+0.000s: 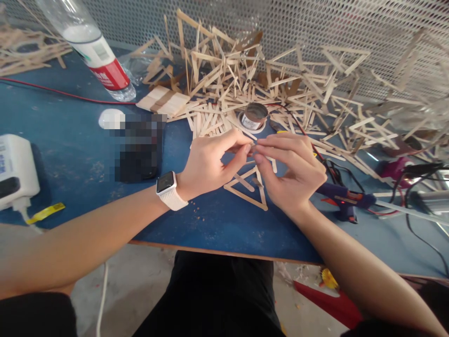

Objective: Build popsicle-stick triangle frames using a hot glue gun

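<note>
My left hand (215,157), with a watch (166,182) on its wrist, has thumb and forefinger pinched together. My right hand (291,166) meets it, its fingertips closed at the same spot. Whatever sits between the fingertips is too small and too hidden to name. Just below them, a triangle of wooden sticks (245,200) lies on the blue table (210,229), with another stick (244,183) across its inside. A small round tin (254,116) stands behind the hands, beside loose flat sticks (206,122).
Joined sticks (224,70) are heaped along the perforated metal screen (298,23). A bottle (105,65) stands back left, near a pixelated dark object (140,154). At far left is a white power block (17,168). A glue gun (345,199) with cables lies right.
</note>
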Tool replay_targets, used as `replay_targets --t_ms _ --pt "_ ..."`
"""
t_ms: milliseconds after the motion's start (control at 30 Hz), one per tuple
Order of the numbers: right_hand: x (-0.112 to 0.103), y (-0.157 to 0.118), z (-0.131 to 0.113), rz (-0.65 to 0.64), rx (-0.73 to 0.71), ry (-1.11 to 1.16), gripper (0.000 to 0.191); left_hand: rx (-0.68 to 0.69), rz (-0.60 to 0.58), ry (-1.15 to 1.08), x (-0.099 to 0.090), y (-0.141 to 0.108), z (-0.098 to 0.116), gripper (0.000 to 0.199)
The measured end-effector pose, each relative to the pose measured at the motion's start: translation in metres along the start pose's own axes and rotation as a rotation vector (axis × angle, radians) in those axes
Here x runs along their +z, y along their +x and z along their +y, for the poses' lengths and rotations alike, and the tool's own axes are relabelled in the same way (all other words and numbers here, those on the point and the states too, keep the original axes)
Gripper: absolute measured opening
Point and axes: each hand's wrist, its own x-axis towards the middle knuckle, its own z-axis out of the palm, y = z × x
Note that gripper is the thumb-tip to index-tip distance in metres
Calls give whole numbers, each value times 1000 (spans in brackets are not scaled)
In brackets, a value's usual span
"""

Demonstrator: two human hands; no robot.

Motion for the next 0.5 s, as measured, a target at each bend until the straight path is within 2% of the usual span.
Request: replay_targets --t_ms 200,500 --pt "-1 1 -2 -27 14 -21 21 -57 -21 -5 0 -1 2 9" --pt "-2 4 -5 -80 94 57 19 -7 -18 -15 0 -1 -1 10"
